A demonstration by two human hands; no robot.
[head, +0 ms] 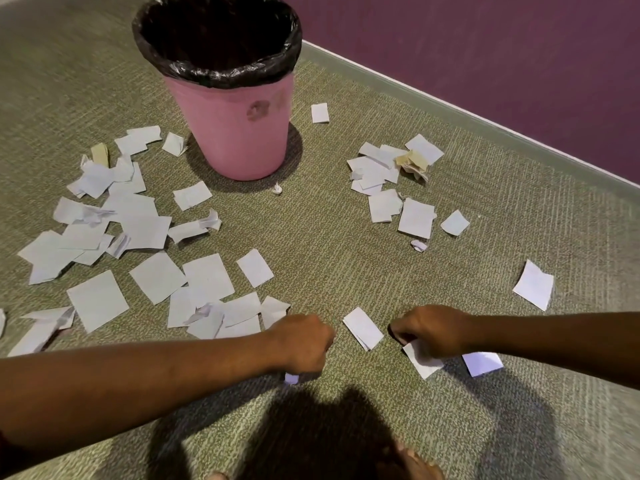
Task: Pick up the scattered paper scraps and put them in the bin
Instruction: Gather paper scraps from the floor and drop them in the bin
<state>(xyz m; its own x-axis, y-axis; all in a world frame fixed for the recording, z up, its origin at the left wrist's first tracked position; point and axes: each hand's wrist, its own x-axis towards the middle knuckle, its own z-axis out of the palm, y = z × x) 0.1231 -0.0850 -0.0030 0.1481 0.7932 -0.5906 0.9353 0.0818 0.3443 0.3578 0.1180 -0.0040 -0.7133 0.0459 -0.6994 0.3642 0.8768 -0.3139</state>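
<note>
Bare forearms point(138, 382), bare left hand point(304, 344) and right hand point(429, 330), bare toes point(412, 462)

One pink bin point(239, 133) with one black liner point(214, 69) is seen. Two hands are counted, left hand point(304, 344) and right hand point(433, 330). Several dozen white paper scraps point(98, 299) are estimated, overlapping too much for exactness, and two yellowish scraps point(100, 154).

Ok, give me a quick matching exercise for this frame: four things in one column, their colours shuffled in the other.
Things:
1. bin
2. bin liner
3. wall
4. crumpled scrap in the pile right of the bin

Colours:
a. black
b. yellowish
c. pink
d. purple

Pairs: 1-c, 2-a, 3-d, 4-b
</note>
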